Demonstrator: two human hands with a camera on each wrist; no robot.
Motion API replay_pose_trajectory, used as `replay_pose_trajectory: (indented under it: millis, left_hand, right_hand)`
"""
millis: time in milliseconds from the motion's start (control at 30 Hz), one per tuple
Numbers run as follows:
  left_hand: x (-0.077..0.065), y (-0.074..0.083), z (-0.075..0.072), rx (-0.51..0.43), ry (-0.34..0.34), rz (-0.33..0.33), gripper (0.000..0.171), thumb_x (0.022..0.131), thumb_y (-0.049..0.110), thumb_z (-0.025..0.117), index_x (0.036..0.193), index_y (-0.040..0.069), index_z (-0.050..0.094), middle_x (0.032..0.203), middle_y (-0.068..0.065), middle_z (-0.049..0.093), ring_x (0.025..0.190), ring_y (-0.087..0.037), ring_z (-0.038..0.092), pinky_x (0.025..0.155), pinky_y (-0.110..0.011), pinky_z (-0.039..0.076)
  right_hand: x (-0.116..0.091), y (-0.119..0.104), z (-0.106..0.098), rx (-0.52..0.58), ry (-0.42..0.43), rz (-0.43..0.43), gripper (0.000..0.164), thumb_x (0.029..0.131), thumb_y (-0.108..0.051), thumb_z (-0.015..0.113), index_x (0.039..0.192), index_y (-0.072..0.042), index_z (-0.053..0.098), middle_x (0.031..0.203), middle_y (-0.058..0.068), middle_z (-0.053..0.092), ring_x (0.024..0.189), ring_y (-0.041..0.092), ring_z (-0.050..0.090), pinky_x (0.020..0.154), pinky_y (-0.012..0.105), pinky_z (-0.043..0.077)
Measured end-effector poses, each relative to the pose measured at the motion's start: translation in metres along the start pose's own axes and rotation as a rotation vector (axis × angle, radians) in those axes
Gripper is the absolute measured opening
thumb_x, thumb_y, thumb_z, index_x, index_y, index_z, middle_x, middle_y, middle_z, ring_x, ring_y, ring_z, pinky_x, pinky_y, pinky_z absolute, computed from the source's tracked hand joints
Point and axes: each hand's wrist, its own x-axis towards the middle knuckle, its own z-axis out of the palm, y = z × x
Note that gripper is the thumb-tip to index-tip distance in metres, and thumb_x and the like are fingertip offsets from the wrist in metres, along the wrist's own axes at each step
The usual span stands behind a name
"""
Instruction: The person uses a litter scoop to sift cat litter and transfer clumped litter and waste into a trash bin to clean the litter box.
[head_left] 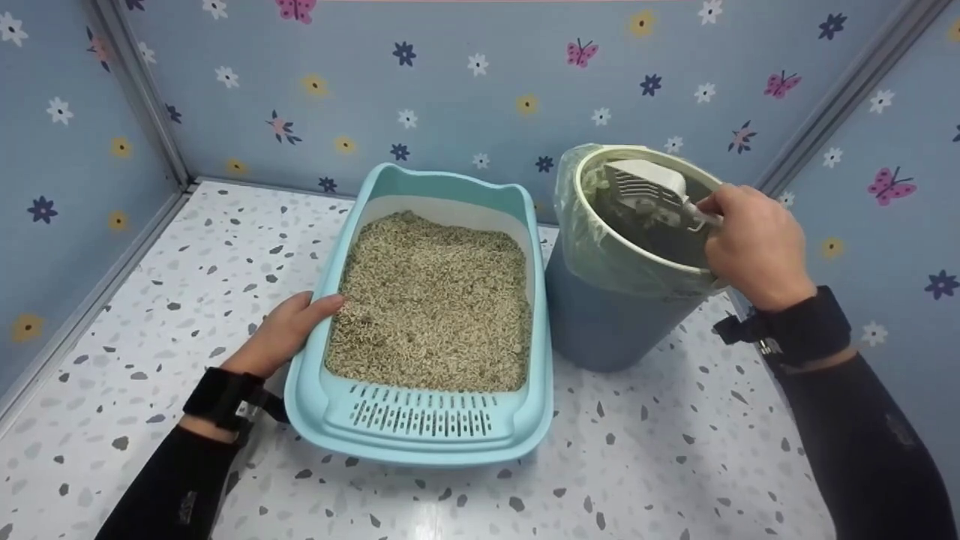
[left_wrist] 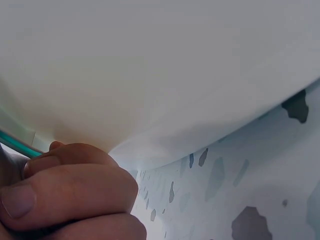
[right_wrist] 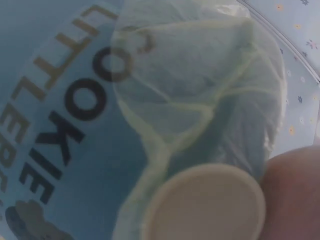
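Scoop (head_left: 649,181), litter tray (head_left: 420,451) and bin (head_left: 615,326), both hands occupied

Right hand (head_left: 757,244): fingers curled closed about the scoop's handle, held above the near right side of the bin's rim. Left hand (head_left: 289,326): thumb laid over the tray's left rim, fingers bent beneath it on the outer side; a firm hold.

Scoop: one, pale, slotted, head tilted within the bin's mouth, slots showing on its left face. Depth below the rim: cannot tell.

Tray: one, light blue, high at the back, pierced ledge at the near edge. Contents: tan grainy litter (head_left: 435,300), darker towards the back and the near left corner.

Bin: one, blue, just beside the tray on its right; whether they touch, cannot tell. Fitted with a cream rim ring and a pale green plastic liner (head_left: 592,259) folded outward; dark lettering on its side, "OOKIE" legible.

Wrists: black bands (head_left: 806,330), black sleeves (head_left: 862,442).

Surroundings: white speckled surface (head_left: 150,360) under tray and bin; blue walls (head_left: 450,90) printed with flowers and pink butterflies.
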Motion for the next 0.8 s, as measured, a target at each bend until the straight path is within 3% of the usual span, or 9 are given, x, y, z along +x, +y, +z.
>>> replay_pose_trajectory:
  millis: [267, 567, 667, 800]
  left_hand:
    - [0.001, -0.002, 0.0, -0.002, 0.003, 0.004, 0.065, 0.116, 0.05, 0.055, 0.141, -0.009, 0.059, 0.121, -0.027, 0.076, 0.098, -0.036, 0.081, 0.089, -0.04, 0.067]
    - [0.0, -0.002, 0.001, -0.053, -0.03, 0.029, 0.065, 0.116, 0.05, 0.054, 0.146, -0.008, 0.058, 0.126, -0.029, 0.075, 0.105, -0.042, 0.079, 0.093, -0.041, 0.066]
    - [0.0, -0.002, 0.001, -0.054, -0.027, 0.035, 0.064, 0.117, 0.049, 0.054, 0.146, -0.008, 0.058, 0.126, -0.03, 0.075, 0.105, -0.043, 0.079, 0.093, -0.04, 0.066]
    - [0.0, 0.0, 0.001, -0.041, -0.019, 0.028, 0.064, 0.117, 0.048, 0.054, 0.144, -0.009, 0.058, 0.124, -0.031, 0.075, 0.102, -0.042, 0.08, 0.091, -0.04, 0.067]
  right_hand:
    - [-0.006, -0.001, 0.003, -0.049, 0.06, -0.026, 0.045, 0.087, 0.011, 0.045, 0.12, 0.002, 0.073, 0.112, 0.029, 0.065, 0.099, 0.054, 0.062, 0.071, 0.07, 0.048]
    - [-0.005, -0.006, -0.007, 0.078, 0.072, 0.01, 0.03, 0.101, 0.0, 0.055, 0.125, 0.009, 0.069, 0.119, 0.033, 0.07, 0.108, 0.054, 0.065, 0.096, 0.073, 0.049]
    - [-0.007, -0.011, -0.01, 0.121, 0.079, 0.019, 0.03, 0.105, -0.006, 0.058, 0.129, 0.009, 0.07, 0.119, 0.031, 0.071, 0.103, 0.049, 0.065, 0.092, 0.063, 0.05]
    - [-0.012, -0.022, -0.013, 0.183, 0.089, 0.031, 0.032, 0.109, -0.012, 0.06, 0.133, 0.004, 0.071, 0.113, 0.023, 0.072, 0.091, 0.034, 0.059, 0.076, 0.035, 0.044]
